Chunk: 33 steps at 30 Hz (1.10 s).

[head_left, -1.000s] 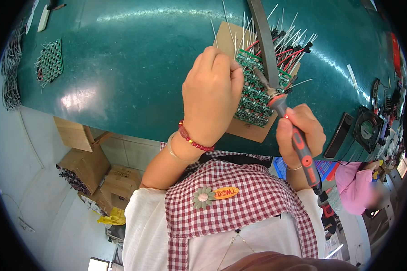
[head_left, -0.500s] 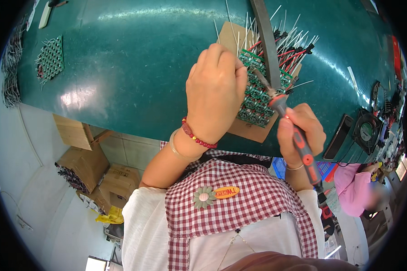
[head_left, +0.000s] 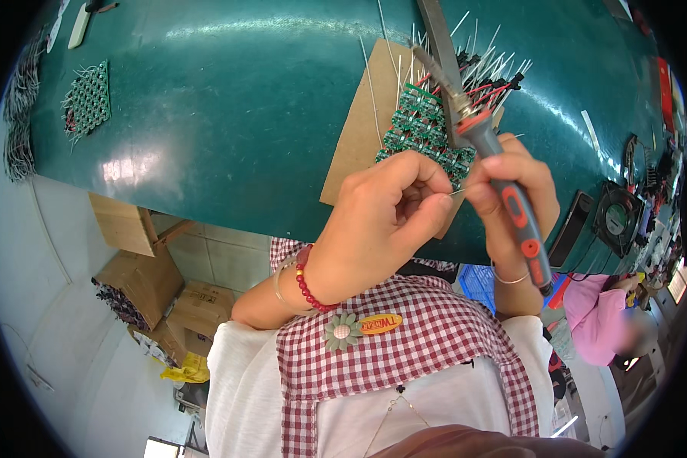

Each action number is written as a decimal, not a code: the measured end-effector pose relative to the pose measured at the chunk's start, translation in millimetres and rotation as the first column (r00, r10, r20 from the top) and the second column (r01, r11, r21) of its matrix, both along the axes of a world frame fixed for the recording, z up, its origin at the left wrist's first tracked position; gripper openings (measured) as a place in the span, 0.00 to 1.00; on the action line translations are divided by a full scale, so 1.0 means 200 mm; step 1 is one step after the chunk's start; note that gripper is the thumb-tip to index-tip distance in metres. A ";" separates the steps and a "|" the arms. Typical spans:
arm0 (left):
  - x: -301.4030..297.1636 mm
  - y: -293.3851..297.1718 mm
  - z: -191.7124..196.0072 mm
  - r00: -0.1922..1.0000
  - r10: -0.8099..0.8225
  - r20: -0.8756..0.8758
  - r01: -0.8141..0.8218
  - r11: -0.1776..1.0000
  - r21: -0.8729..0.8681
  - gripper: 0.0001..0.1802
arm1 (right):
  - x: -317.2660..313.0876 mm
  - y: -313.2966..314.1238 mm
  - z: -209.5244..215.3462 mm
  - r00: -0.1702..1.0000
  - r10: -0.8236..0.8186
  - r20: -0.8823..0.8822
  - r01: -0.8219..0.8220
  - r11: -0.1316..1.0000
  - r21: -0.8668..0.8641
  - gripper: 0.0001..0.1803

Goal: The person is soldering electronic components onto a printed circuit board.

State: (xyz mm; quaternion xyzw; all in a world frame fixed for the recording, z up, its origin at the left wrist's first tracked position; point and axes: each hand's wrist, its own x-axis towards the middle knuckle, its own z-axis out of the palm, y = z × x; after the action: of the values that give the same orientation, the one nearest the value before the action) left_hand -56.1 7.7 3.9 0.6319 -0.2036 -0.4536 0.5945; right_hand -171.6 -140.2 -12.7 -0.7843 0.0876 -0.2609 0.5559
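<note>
The soldering iron [head_left: 504,183], grey with red grip patches, sits in the right hand [head_left: 511,198], fingers wrapped tight round its handle. Its metal tip [head_left: 427,65] points up and away, over the far end of the green circuit boards [head_left: 424,133]. The handle slants down toward the person's chest, and its lower end juts out below the hand.

The circuit boards form a block of small green squares lying on a brown cardboard sheet [head_left: 362,126], which rests on the green table [head_left: 229,99]. Red and black wires and thin bare metal leads [head_left: 488,72] fan out from the block's far side. A flat grey metal strip [head_left: 435,30] runs from the top edge of the view down across the boards, just beside the iron's tip.

The left hand [head_left: 385,217] is curled, thumb and forefinger pressed together on a thin silver wire [head_left: 456,191] that reaches toward the right hand. It hangs over the table's near edge, just below the boards. A red bead bracelet [head_left: 307,284] and a thin bangle circle that wrist.

Far left on the table lies a second, smaller cluster of green boards [head_left: 88,99]. Below the table edge stand cardboard boxes [head_left: 141,282]. The person wears a red-checked apron [head_left: 404,343] with a flower badge. At the lower right, another person in a pink top [head_left: 603,320] is seen, blurred.
</note>
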 end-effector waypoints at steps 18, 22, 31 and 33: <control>0.05 0.00 -0.23 0.738 0.102 0.667 -0.257 0.956 0.139 0.10 | -0.06 -0.30 0.01 0.944 0.080 -0.319 0.010 0.962 0.272 0.11; 0.05 0.00 -0.25 0.737 0.081 0.671 -0.251 0.955 0.160 0.10 | -0.04 -0.31 0.01 0.943 0.068 -0.326 0.015 0.969 0.248 0.10; 0.05 -0.03 -0.27 0.724 0.100 0.682 -0.258 0.957 0.133 0.08 | -0.02 -0.33 0.00 0.947 0.136 -0.291 -0.066 0.969 0.239 0.09; 0.05 -0.03 -0.27 0.724 0.101 0.682 -0.258 0.957 0.133 0.08 | -0.02 -0.33 -0.01 0.952 0.141 -0.271 -0.088 0.976 0.198 0.09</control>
State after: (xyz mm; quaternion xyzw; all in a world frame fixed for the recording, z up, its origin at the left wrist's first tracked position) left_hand -46.6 2.1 -50.5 0.8304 -0.2895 -0.1562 0.4497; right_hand -175.4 -206.1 -14.4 -0.7627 0.1441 -0.1039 0.6219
